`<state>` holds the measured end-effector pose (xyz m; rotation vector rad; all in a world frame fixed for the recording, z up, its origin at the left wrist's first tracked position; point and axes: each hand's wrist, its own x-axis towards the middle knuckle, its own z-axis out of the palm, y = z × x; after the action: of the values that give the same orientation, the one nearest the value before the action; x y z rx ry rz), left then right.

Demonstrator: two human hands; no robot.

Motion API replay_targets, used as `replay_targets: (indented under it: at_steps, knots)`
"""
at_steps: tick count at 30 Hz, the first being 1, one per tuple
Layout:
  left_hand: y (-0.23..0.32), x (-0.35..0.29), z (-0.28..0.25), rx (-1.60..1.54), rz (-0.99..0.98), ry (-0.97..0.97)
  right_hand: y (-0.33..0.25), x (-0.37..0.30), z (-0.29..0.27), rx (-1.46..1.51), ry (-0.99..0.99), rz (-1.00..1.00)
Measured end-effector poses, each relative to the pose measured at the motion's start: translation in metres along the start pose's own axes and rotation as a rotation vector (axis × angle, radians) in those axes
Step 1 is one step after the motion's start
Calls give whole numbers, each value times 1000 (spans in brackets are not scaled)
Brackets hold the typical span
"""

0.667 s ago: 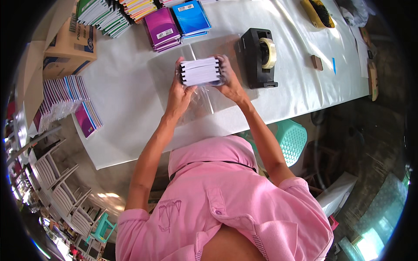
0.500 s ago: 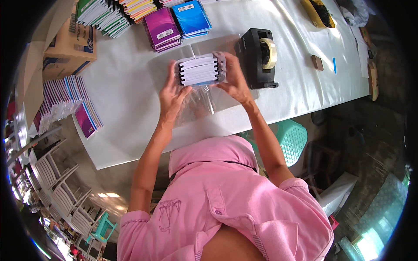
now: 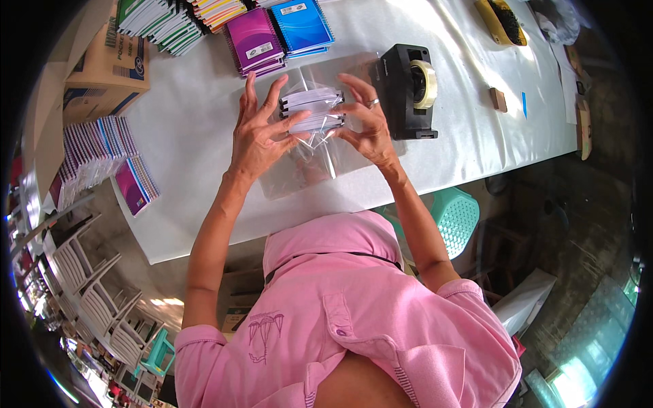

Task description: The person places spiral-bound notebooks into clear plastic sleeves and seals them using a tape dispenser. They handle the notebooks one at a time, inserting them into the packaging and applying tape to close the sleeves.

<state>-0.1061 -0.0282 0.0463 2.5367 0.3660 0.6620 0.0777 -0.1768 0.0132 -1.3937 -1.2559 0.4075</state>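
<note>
- The left hand [image 3: 258, 136] and right hand [image 3: 367, 126] both close their fingers on one small stack of notebooks [image 3: 311, 109], held at the upper centre of the frame, above the table [image 3: 190, 136].
- A clear plastic bag [image 3: 309, 160] hangs around and below the stack; I judge the stack is being wrapped in it.
- To do it well, keep the edges of the stack square and pull the film tight before taping.
- Counted: one tape dispenser [image 3: 408, 92] just right of the hands, one purple pile [image 3: 255, 41], one blue pile [image 3: 299, 26], one cardboard box [image 3: 105, 64].
</note>
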Motion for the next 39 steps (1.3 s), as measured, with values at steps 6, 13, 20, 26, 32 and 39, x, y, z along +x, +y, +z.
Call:
replay_targets:
  at_steps: [6, 13, 20, 26, 32, 39]
  knots:
    - [-8, -14, 10, -262, -114, 66, -6, -20, -13, 200, 116, 219]
    - [-13, -19, 20, -287, -111, 102, -6, -12, -5, -108, -55, 106]
    - [-11, 4, 1, -2, 43, 23, -11, 11, 5, -54, -12, 54]
    - [-16, 19, -1, 17, 50, 19, -21, 29, 3, -95, 9, 111]
    - [-9, 40, 4, -316, -166, 118, -28, 50, -3, 9, 64, 320]
    - [-50, 64, -7, -805, -329, -628, -12, 58, -5, 338, -114, 582]
